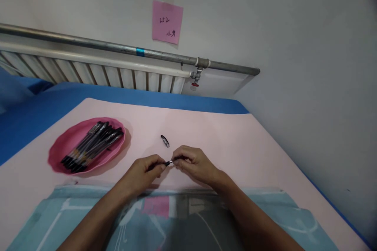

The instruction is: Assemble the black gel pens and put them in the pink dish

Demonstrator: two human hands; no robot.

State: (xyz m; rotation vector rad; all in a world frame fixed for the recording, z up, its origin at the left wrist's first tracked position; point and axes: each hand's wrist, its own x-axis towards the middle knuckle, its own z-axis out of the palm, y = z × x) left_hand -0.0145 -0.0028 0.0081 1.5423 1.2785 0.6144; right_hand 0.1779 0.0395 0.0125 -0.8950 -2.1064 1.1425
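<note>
In the head view, my left hand (143,171) and my right hand (196,164) meet over the near middle of the table. Between their fingertips shows a short stretch of a black pen (168,163) with a silvery part. The left thumb and fingers pinch its black end, while the right fingers close around the other side; most of the pen is hidden. Just beyond the hands lies a loose pen cap (165,141), black and clear, with a clip. To the left, a pink scalloped dish (55,156) holds a pile of several black, clear-barrelled pens (91,147).
Pale pink sheeting covers the table (212,129), over a blue layer at its far edge. A light blue patterned cloth (82,211) lies along the near side. Behind stand a white radiator (126,76) and a metal pipe (106,46). A pink note (167,22) hangs on the wall.
</note>
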